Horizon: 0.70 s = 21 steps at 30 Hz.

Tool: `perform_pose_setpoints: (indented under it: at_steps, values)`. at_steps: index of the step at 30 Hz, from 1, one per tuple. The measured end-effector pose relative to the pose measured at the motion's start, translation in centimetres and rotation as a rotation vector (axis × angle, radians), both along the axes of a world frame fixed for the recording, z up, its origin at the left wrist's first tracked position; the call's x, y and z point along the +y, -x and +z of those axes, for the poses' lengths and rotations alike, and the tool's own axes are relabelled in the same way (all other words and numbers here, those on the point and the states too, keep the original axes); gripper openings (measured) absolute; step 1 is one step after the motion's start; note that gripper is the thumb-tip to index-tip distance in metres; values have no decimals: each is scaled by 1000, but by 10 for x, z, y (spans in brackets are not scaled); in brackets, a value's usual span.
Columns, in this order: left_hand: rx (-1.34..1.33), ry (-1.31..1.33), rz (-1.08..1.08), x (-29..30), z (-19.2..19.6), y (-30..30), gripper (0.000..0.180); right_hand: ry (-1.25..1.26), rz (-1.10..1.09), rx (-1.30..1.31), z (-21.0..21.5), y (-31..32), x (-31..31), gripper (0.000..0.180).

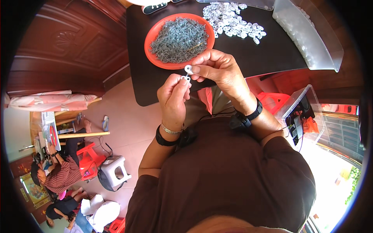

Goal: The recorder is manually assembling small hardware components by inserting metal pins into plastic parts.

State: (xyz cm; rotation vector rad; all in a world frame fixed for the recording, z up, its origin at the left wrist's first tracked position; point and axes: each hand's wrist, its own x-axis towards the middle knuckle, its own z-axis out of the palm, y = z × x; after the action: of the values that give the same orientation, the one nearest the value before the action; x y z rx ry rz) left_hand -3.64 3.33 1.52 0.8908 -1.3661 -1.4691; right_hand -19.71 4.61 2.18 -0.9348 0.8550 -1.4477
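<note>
Two hands point(173, 93) point(220, 70) in close pinches on seemingly plastic white pieces point(188, 70)

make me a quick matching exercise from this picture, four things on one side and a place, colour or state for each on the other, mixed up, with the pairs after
1. left hand
2. small grey pieces
3. loose white pieces
4. tabletop

A. black
B. scattered to the plate's right
C. heaped on the orange-red plate
D. pinching a small white piece

Pairs: 1-D, 2-C, 3-B, 4-A
</note>
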Motion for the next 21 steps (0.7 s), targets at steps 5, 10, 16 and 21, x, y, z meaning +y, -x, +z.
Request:
perform_pose_setpoints:
  at_steps: [5,10,16,21]
  values:
    - [-15,-12,5,1,1,1,16,54,-51,71,-3,-3,2,7]
    - [-45,33,1,2,1,-1,15,73,-112,143,-1,-6,5,9]
    - [-43,2,4,2,2,0,15,55,-62,102,0,-4,5,9]
    - [-43,-3,3,2,1,0,16,42,-62,129,-1,-5,7,9]
